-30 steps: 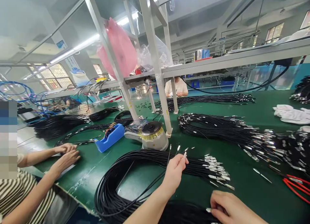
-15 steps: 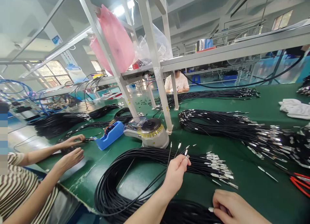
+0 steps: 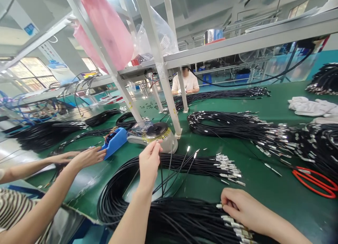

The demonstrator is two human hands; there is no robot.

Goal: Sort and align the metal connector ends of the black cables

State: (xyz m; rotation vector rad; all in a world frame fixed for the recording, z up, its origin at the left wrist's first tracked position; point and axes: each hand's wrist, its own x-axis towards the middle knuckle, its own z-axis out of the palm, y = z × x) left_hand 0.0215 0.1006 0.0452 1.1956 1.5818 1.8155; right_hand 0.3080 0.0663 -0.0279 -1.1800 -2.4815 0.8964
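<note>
My left hand (image 3: pixel 149 161) is raised over the green table (image 3: pixel 264 201), its fingers pinched on thin black cables (image 3: pixel 161 180) that hang down from it, just in front of the round tape dispenser (image 3: pixel 151 132). My right hand (image 3: pixel 239 207) rests at the lower right with its fingers closed on the metal-tipped ends of a black cable bundle (image 3: pixel 190 223) near the front edge. A second coil of black cables (image 3: pixel 185 166) with silver terminals lies between my hands.
A person in a striped shirt reaches in from the left, hands (image 3: pixel 84 156) near a blue tape holder (image 3: pixel 114 141). More cable bundles (image 3: pixel 237 128) cover the table. Red-handled scissors (image 3: pixel 314 179) lie at right, white cloths (image 3: pixel 308 107) behind. A slanted metal post (image 3: pixel 158 64) rises mid-table.
My left hand moved left and up toward the tape dispenser, drawing cables with it. My right hand stayed on the cable ends. The neighbour's hands shifted right toward the blue holder.
</note>
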